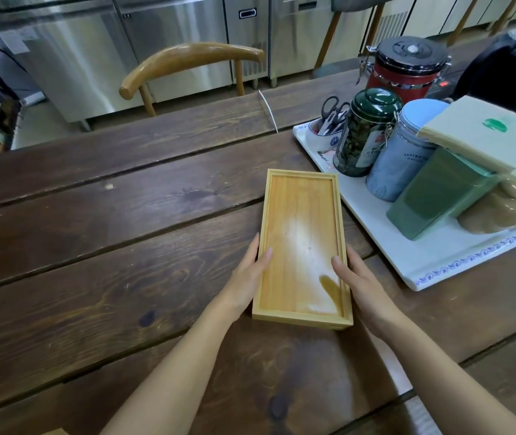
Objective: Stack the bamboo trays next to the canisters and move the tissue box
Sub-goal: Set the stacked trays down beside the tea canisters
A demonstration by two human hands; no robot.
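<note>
Bamboo trays [302,246], apparently stacked, sit clasped between the left hand [247,277] and right hand [358,277], thumbs hooked over the long rims to steady them; the canisters [397,158] stand beyond the right hand, nearby.

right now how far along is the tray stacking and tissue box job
Done: the bamboo trays look stacked, a second edge showing underneath at the near end, beside the canisters.
In hand: the left hand and right hand grip its long sides.
Left: the tissue box; I cannot pick one out for certain here.
</note>
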